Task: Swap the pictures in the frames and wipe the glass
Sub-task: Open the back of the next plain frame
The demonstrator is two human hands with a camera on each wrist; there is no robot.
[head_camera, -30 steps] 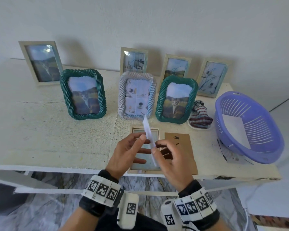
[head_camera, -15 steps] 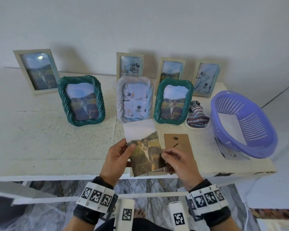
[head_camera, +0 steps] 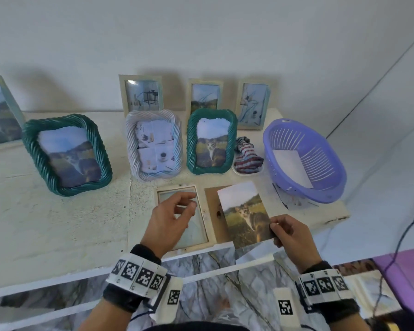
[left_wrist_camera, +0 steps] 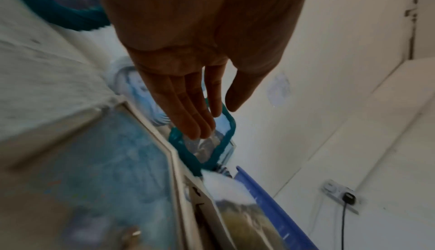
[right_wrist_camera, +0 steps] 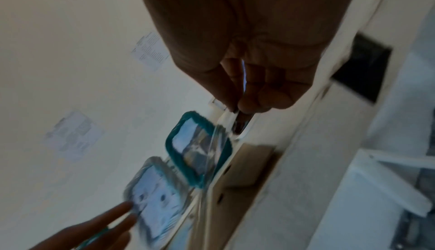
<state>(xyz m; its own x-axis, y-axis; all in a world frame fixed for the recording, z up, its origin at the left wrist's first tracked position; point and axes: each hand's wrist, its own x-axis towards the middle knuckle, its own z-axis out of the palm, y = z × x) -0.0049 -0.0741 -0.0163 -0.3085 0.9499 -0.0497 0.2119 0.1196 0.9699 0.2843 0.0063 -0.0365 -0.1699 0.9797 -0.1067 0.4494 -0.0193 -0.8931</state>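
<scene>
Pinched by its lower-right corner, the cat photo (head_camera: pixel 245 212) hung from the right hand (head_camera: pixel 290 235) at lower centre, freeing the empty, relaxed left hand (head_camera: pixel 169 219) above the opened frame (head_camera: pixel 202 225).

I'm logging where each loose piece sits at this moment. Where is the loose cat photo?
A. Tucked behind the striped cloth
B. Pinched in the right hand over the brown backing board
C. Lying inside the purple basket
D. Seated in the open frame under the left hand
B: the right hand pinches the cat photo by its edge, above the brown backing board.
</scene>
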